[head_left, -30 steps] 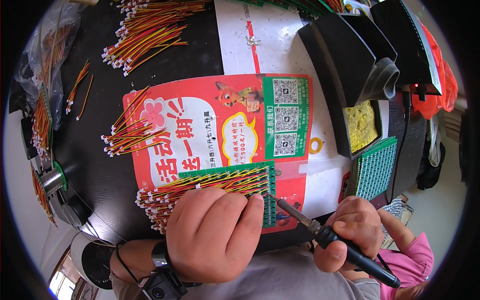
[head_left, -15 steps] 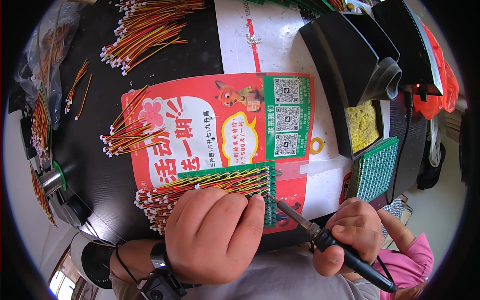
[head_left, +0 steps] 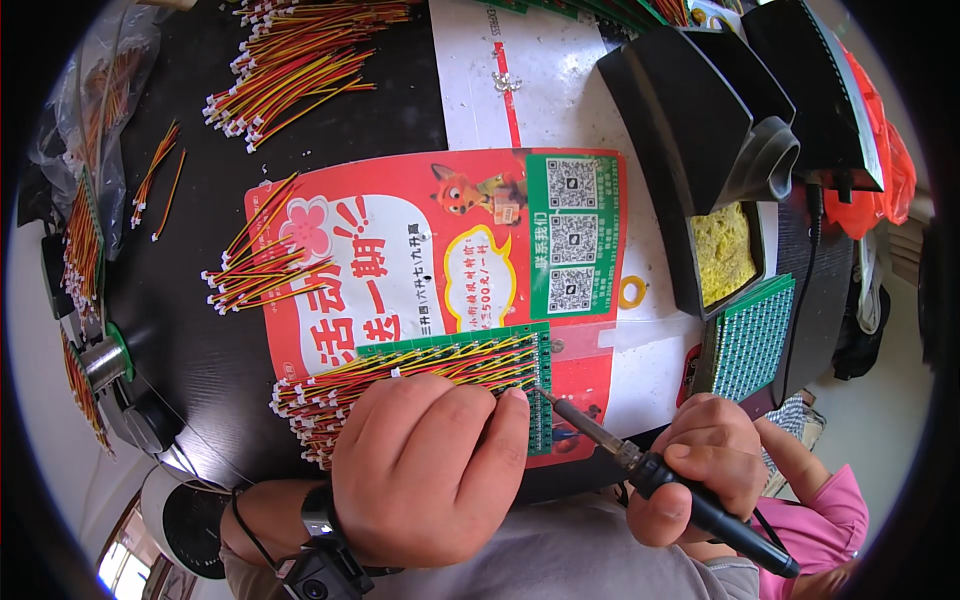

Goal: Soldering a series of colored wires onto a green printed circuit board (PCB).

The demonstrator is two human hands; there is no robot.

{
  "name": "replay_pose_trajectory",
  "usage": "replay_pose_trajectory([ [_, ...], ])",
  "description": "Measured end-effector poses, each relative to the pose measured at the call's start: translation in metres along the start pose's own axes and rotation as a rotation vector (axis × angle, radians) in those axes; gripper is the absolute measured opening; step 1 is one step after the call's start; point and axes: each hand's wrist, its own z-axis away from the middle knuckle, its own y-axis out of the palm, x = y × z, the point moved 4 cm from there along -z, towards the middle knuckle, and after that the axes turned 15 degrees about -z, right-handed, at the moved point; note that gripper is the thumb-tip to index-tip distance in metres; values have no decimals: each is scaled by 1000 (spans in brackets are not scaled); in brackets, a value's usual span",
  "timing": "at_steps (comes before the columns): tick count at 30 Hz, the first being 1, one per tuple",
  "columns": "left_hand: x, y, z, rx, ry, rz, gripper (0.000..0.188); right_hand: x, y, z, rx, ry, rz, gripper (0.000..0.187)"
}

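Hardly anything has moved since the earlier frame; only the back end of the soldering iron [head_left: 715,512] sits a bit higher. Through the head view, I see the right hand [head_left: 707,465] wrapped round it, its tip at the green board [head_left: 546,432]. My left hand [head_left: 430,470] is curled over the wires [head_left: 450,365] there; I cannot tell if it pinches one. Upper rows look done; the hand hides others. Loose wires [head_left: 270,275] seem left to do. That board lies by the near edge of the red paper [head_left: 395,190], with room beyond; a pile of boards [head_left: 752,345] is just past the right hand.

A green circuit board [head_left: 545,428] lies under white-tipped red and yellow wires [head_left: 322,400]; a black-handled soldering iron [head_left: 628,453] slants to its right end.
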Motion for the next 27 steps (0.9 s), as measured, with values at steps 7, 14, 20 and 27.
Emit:
replay_pose_trajectory([
  [7,-1,-1,-2,-3,2,1,17,3,-4,6,-106,-25,-10,33],
  [14,0,0,2,6,-8,-9,17,-2,2,2,-42,-1,4,32],
  [20,-1,-2,-3,11,9,19,17,3,-4,5,-37,-66,-6,34],
  [27,-1,-3,0,34,-20,19,19,-1,-5,6,-64,-75,-23,37],
])
